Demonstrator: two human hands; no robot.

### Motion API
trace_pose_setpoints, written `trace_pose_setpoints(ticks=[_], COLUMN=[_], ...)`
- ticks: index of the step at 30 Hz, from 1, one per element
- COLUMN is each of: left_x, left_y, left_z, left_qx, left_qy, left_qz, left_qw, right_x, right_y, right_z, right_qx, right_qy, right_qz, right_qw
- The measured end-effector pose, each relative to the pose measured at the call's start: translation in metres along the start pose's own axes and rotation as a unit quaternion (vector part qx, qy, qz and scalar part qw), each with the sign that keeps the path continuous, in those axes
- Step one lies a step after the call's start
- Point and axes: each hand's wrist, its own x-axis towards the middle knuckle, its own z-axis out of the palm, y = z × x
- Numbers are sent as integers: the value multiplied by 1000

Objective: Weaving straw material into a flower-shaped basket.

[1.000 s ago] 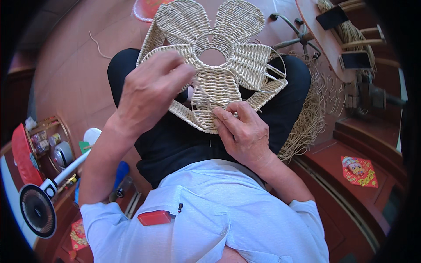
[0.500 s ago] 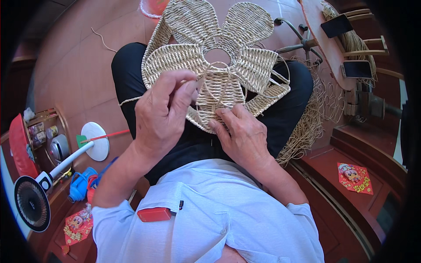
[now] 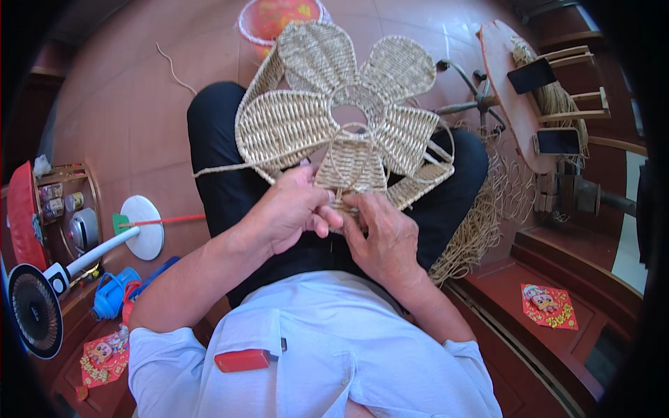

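A flower-shaped woven straw piece (image 3: 282,129), with rounded petals around a central hole, rests across my thighs. Its lowest petal (image 3: 346,167) points toward me, and a loop of straw cord (image 3: 451,143) stands out at the right. My left hand (image 3: 300,209) is at the lower left edge of this petal, its fingers curled in. Whatever those fingers hold is hidden. My right hand (image 3: 385,233) pinches the weave at the petal's near edge with thumb and fingers. The two hands nearly meet there. A loose cord end (image 3: 223,169) stretches left across my thigh.
Beyond the weaving stands a red basin (image 3: 279,15). Heaped straw cord (image 3: 474,233) lies right of my leg, near a stool with a metal base (image 3: 463,106) and two dark phones (image 3: 531,76). At left are a fan (image 3: 35,311) and a blue jug (image 3: 113,294).
My left hand has come down and right from above the weaving to its near edge, beside the right hand. The woven piece sits lower in view, and more of the red basin shows.
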Motion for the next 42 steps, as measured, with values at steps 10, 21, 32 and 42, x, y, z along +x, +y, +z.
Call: trace_pose_setpoints(ticks=[10,21,32,42], left_x=[10,0,-9,-27], left_y=[-9,-19,-6,-27], left_z=[10,22,20,14], left_qx=[98,35,53,535], left_qy=[54,150,133,242], left_qz=[-3,59,-7,354], left_qw=[994,986,990,728], right_x=[-4,-4,-12,-3], right_y=[5,12,12,6], right_z=[5,6,7,7], right_qx=[23,31,47,31], right_qy=[2,6,18,44], right_qz=[13,8,-9,-6], right_qw=[1000,999,999,999])
